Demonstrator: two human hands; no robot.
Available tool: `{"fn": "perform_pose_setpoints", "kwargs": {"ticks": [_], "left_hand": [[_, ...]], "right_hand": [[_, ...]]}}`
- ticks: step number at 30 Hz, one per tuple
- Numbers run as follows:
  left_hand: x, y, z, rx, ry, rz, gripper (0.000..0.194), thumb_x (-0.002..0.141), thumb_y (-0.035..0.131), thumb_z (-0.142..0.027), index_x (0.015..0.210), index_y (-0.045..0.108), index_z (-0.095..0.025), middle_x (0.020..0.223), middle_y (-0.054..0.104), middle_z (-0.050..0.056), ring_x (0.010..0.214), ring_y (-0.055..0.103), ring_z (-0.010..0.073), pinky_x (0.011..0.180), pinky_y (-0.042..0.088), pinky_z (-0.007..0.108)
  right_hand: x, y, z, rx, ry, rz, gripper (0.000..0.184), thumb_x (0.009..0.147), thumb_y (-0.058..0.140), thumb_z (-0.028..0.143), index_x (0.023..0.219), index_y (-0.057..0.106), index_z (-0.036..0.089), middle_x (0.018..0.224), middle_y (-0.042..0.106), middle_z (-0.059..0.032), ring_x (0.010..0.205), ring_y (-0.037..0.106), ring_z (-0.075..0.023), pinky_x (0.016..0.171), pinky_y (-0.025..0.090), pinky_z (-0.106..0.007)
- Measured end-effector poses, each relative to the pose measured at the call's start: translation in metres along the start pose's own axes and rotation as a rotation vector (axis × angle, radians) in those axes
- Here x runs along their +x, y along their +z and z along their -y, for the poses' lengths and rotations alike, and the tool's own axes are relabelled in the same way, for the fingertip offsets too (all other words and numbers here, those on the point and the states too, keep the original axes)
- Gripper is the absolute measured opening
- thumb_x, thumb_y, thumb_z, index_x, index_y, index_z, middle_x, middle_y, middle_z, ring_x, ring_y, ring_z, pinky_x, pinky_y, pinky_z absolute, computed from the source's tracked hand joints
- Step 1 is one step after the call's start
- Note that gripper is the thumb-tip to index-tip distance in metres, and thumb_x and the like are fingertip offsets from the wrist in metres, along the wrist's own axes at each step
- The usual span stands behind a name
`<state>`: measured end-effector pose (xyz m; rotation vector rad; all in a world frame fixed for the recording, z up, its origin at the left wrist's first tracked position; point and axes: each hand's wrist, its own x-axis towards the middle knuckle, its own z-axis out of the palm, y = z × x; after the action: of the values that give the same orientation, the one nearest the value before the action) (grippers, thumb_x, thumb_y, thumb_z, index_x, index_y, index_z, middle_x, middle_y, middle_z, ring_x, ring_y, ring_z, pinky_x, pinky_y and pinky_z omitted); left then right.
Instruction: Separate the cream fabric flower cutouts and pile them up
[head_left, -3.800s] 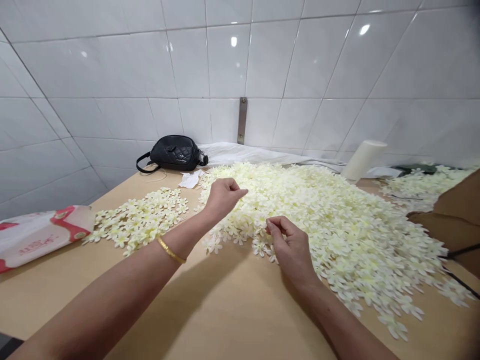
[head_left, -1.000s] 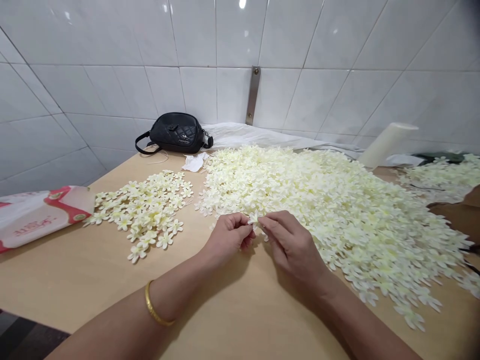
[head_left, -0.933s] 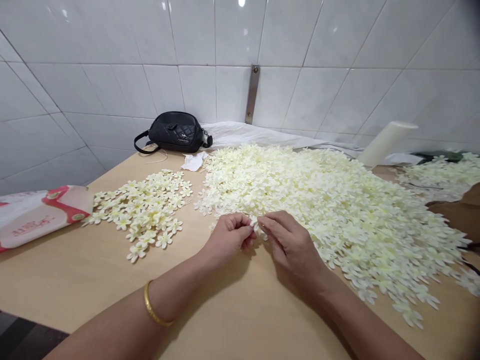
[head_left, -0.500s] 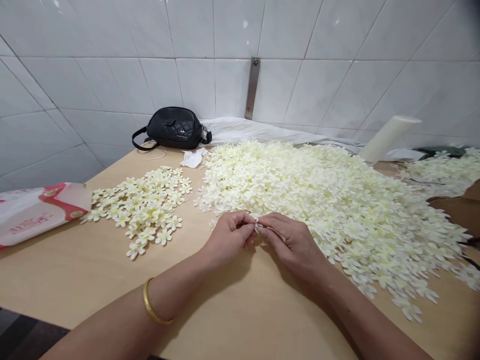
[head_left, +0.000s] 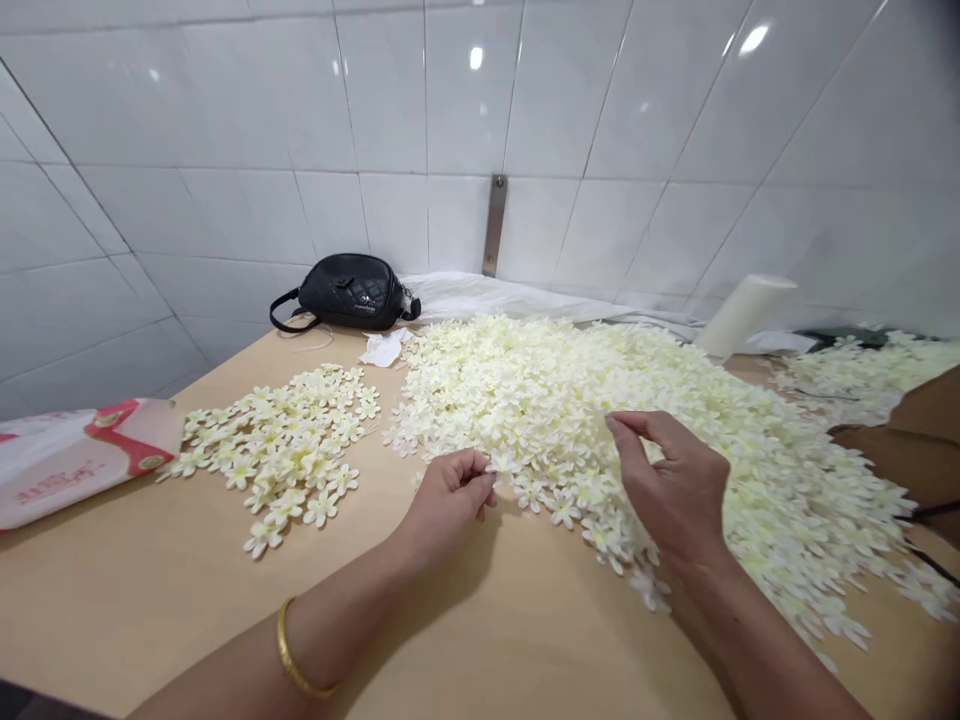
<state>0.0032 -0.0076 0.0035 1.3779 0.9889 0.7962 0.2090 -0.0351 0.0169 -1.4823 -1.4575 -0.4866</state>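
Note:
My left hand (head_left: 452, 495), with a gold bangle on its wrist, pinches a pale artificial flower (head_left: 505, 463) by its edge between thumb and forefinger. Over the big heap of cream-white flowers (head_left: 525, 370), my right hand (head_left: 675, 485) has thumb and forefinger pressed together. Whether a flower is in that pinch I cannot make out against the heap. A smaller, looser group of yellowish flowers (head_left: 296, 440) lies on the tabletop to the left of my left hand.
A black quilted bag (head_left: 351, 290) stands at the back near the tiled wall, beside a crumpled white tissue (head_left: 384, 347). At the left edge lies a white-and-red plastic packet (head_left: 82, 465). A white roll (head_left: 742, 315) leans at the back right; brown material (head_left: 922, 440) sits at far right.
My hands were together, fingertips meeting around a small flower. Now my right hand has moved right, over the heap, while my left keeps a flower. The view has tilted up slightly.

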Motion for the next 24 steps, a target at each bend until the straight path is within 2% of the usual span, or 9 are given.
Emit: {"fn": "perform_pose_setpoints", "kwargs": {"ticks": [3, 6, 8, 11, 14, 16, 19, 24], "left_hand": [[0.000, 0.001, -0.002, -0.015, -0.008, -0.013, 0.015, 0.072, 0.049, -0.022, 0.059, 0.045, -0.016, 0.049, 0.045, -0.004, 0.043, 0.035, 0.0052, 0.044, 0.025, 0.019], [0.000, 0.002, -0.003, -0.012, -0.003, -0.014, 0.014, 0.072, 0.049, -0.022, 0.060, 0.045, -0.015, 0.050, 0.046, -0.003, 0.043, 0.035, 0.0054, 0.045, 0.025, 0.020], [0.000, 0.001, -0.003, 0.004, 0.014, -0.015, 0.014, 0.072, 0.048, -0.022, 0.060, 0.045, -0.015, 0.051, 0.046, -0.003, 0.043, 0.036, 0.0056, 0.045, 0.026, 0.020], [0.000, 0.001, 0.001, 0.027, 0.046, -0.045, 0.015, 0.073, 0.047, -0.022, 0.060, 0.045, -0.016, 0.051, 0.046, -0.003, 0.044, 0.036, 0.0059, 0.046, 0.028, 0.020], [0.001, 0.001, 0.001, 0.065, 0.075, -0.073, 0.015, 0.074, 0.047, -0.023, 0.060, 0.045, -0.016, 0.052, 0.047, -0.003, 0.044, 0.038, 0.0063, 0.047, 0.030, 0.020], [0.004, 0.001, -0.006, 0.106, 0.094, -0.071, 0.015, 0.073, 0.048, -0.023, 0.061, 0.047, -0.016, 0.052, 0.049, -0.002, 0.044, 0.039, 0.0063, 0.047, 0.030, 0.020], [0.020, 0.001, -0.029, 0.170, 0.129, -0.077, 0.016, 0.073, 0.049, -0.025, 0.060, 0.048, -0.015, 0.051, 0.051, -0.002, 0.042, 0.038, 0.0057, 0.043, 0.028, 0.019], [0.075, 0.002, -0.063, 0.234, 0.075, -0.104, 0.014, 0.068, 0.051, -0.014, 0.056, 0.046, -0.014, 0.046, 0.052, 0.000, 0.036, 0.034, 0.0043, 0.037, 0.022, 0.019]], "right_hand": [[0.016, -0.011, -0.029, -0.347, -0.160, -0.079, 0.011, 0.079, 0.051, 0.019, 0.072, 0.060, 0.016, 0.069, 0.062, -0.0054, 0.070, 0.056, -0.0200, 0.067, 0.039, -0.033], [0.017, -0.012, -0.042, -0.512, -0.253, 0.032, 0.009, 0.077, 0.051, 0.018, 0.074, 0.060, 0.015, 0.071, 0.060, -0.0073, 0.072, 0.053, -0.0224, 0.065, 0.037, -0.035], [0.008, -0.008, -0.034, -0.419, -0.294, 0.134, 0.009, 0.078, 0.051, 0.019, 0.079, 0.060, 0.014, 0.073, 0.059, -0.0076, 0.071, 0.051, -0.0206, 0.064, 0.037, -0.033], [-0.010, -0.002, -0.005, -0.196, -0.373, 0.210, 0.011, 0.081, 0.048, 0.015, 0.084, 0.058, 0.014, 0.076, 0.058, -0.0066, 0.074, 0.050, -0.0182, 0.068, 0.038, -0.032], [-0.018, 0.000, 0.016, -0.071, -0.378, 0.190, 0.010, 0.081, 0.048, 0.014, 0.081, 0.057, 0.016, 0.075, 0.057, -0.0057, 0.075, 0.050, -0.0179, 0.070, 0.036, -0.033], [-0.018, 0.000, 0.015, -0.028, -0.342, 0.164, 0.010, 0.082, 0.047, 0.014, 0.079, 0.056, 0.016, 0.073, 0.057, -0.0049, 0.073, 0.049, -0.0172, 0.069, 0.036, -0.032], [-0.018, 0.004, 0.003, -0.003, -0.311, 0.172, 0.013, 0.083, 0.045, 0.015, 0.077, 0.056, 0.017, 0.070, 0.056, -0.0039, 0.071, 0.049, -0.0163, 0.067, 0.035, -0.031], [-0.022, 0.006, -0.003, 0.012, -0.324, 0.168, 0.014, 0.083, 0.045, 0.016, 0.075, 0.056, 0.017, 0.069, 0.056, -0.0037, 0.070, 0.050, -0.0165, 0.067, 0.034, -0.031]]}}
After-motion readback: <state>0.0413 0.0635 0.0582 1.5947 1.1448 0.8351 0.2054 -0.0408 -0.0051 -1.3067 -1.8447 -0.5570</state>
